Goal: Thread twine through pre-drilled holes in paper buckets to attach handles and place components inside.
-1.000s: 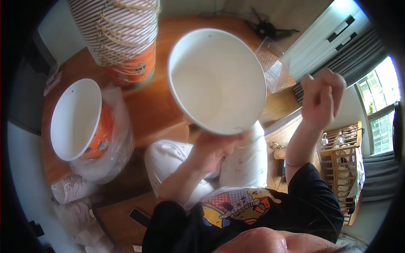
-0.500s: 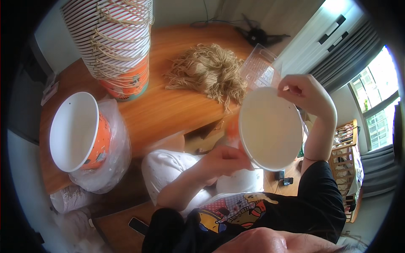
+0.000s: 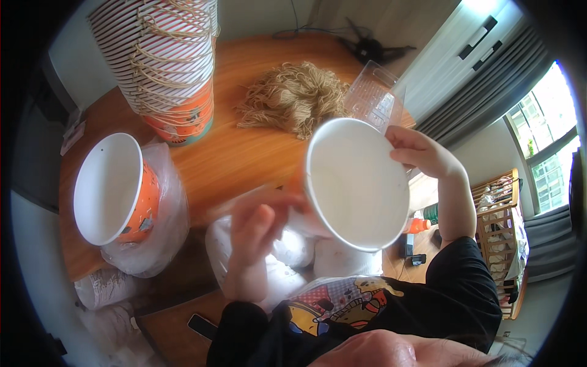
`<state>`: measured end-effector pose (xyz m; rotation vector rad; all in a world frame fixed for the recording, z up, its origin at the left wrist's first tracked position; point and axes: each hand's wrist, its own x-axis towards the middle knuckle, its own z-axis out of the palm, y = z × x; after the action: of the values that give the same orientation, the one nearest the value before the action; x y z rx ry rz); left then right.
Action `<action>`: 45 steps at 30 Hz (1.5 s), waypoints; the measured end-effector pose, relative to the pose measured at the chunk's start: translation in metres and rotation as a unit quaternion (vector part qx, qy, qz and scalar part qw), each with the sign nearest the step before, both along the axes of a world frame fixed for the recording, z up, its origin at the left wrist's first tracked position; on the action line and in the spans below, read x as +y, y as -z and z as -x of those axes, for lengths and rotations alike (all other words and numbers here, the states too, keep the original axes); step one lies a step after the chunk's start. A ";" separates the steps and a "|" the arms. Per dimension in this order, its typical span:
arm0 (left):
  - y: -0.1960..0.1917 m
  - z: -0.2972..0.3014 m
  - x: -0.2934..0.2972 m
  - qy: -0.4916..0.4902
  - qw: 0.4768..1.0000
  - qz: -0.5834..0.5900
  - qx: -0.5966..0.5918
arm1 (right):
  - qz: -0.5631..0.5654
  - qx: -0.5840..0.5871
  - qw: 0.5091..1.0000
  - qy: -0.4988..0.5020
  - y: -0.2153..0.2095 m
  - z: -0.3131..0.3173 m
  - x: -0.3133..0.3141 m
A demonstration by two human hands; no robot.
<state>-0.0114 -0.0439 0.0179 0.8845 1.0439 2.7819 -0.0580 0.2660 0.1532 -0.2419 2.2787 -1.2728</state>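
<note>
A large paper bucket, white inside with orange on its outer wall, is tilted with its mouth facing me. My right hand pinches its rim at the upper right. On the bucket's other side, my left hand is near its outer wall, smeared by motion; whether it touches the wall I cannot tell. Beyond the bucket, a heap of beige cords lies on the wooden table. At the far left of the table rises a tall stack of nested paper buckets with beige cord loops hanging along its side.
Another orange paper bucket lies tilted on clear plastic wrapping at the table's left. A clear plastic box is beside the cords. A phone lies low at left. A wooden-railed crib stands at right.
The bucket has moved left and turned a little, with my right hand still at its rim. My left hand has come off the lower rim and swung left.
</note>
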 end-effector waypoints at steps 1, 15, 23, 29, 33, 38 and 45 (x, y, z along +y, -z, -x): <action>-0.006 -0.001 0.003 -0.115 0.993 0.014 0.025 | 0.032 0.000 0.999 0.031 0.008 -0.003 -0.006; 0.000 -0.002 -0.012 -0.215 0.972 0.037 0.082 | 0.238 -0.095 0.952 0.169 0.039 -0.009 -0.061; -0.027 -0.013 -0.011 -0.157 0.936 0.271 0.158 | 0.273 -0.164 0.948 0.022 0.030 -0.026 -0.090; -0.011 -0.014 0.003 -0.161 0.917 0.364 0.010 | 0.332 -0.109 0.936 -0.049 0.033 -0.029 -0.097; -0.008 -0.006 0.004 -0.198 0.921 0.335 -0.016 | 0.395 -0.107 0.912 -0.011 0.033 -0.034 -0.083; -0.001 0.011 0.002 -0.145 0.947 0.279 0.061 | 0.501 0.012 0.864 -0.050 0.035 -0.032 -0.092; -0.009 0.001 0.020 0.102 0.947 0.301 0.035 | 0.560 0.178 0.809 -0.021 0.049 -0.044 -0.121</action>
<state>-0.0122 -0.0243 0.0272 0.9300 1.5812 2.0746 -0.0145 0.1446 0.1038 -0.9856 1.4290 -2.5726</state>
